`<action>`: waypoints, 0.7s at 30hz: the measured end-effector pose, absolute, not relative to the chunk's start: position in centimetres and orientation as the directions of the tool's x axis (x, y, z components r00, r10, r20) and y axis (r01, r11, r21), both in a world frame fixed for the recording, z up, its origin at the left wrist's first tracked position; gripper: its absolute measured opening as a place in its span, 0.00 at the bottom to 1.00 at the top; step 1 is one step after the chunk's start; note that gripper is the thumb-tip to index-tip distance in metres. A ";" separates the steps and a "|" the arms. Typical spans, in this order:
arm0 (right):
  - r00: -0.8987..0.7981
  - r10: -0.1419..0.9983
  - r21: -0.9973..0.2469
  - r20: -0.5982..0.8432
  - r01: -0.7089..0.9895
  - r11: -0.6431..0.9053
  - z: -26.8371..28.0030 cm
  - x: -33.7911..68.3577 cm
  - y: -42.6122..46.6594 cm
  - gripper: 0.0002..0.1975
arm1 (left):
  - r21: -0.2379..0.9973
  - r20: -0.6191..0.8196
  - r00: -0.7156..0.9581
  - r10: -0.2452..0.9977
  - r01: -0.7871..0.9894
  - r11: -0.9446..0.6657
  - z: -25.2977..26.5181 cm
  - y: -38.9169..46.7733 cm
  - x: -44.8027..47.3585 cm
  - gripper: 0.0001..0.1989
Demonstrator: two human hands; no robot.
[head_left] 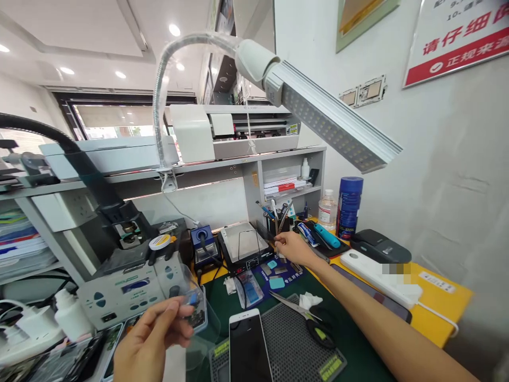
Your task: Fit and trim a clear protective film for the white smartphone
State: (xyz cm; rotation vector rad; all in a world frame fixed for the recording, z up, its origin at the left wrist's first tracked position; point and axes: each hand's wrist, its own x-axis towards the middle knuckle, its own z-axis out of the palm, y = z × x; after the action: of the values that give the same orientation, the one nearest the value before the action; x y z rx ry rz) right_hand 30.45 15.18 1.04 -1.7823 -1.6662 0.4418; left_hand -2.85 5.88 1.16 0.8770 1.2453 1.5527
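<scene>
- With the bench [435,297] as a dial, the left hand [153,334] sits at 8 o'clock, its grip a narrow pinch; I cannot tell whether it holds the clear film [187,273] showing at its fingertips.
- The right hand [296,248], at 1 o'clock, has a narrow grip beside the tool cup [283,225]; I cannot tell what it holds.
- The film is probably light, floppy and slippery, best pinched by an edge.
- The slim tools [277,211] in the cup look light and stiff, best taken by the shaft.
- The phone [249,347], at 6 o'clock, seems rigid and fragile; its long sides suit holding.
- Looks: film see-through; cup dark, crowded; phone white-framed, screen black, with scissors [323,334] at 5 o'clock.
</scene>
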 end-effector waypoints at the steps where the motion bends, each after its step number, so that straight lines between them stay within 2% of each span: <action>1: 0.144 0.971 -0.645 0.193 0.764 0.015 1.0 30.5 15.2 0.14 | 0.973 -0.035 -0.319 0.947 -0.227 -0.040 1.0 6.0 -3.0 0.23; 6: 0.160 0.966 -0.608 0.201 0.794 -0.005 1.2 31.2 15.1 0.14 | 0.971 -0.106 -0.351 0.930 -0.240 0.021 0.4 6.8 -3.5 0.26; 17: 0.145 0.973 -0.510 0.179 0.860 -0.035 0.9 31.2 15.4 0.14 | 0.977 -0.049 -0.322 0.946 -0.213 -0.022 -0.4 7.1 -4.0 0.29; 21: 0.121 0.976 -0.457 0.179 0.889 -0.026 0.9 30.9 15.0 0.13 | 0.978 -0.036 -0.323 0.946 -0.207 -0.033 -1.2 7.7 -4.5 0.27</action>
State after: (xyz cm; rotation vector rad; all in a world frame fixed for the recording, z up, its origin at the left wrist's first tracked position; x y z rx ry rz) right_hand 30.87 15.04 0.89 -1.9473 -1.8001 0.2534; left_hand -4.55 7.66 -1.20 0.8732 1.2808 1.5382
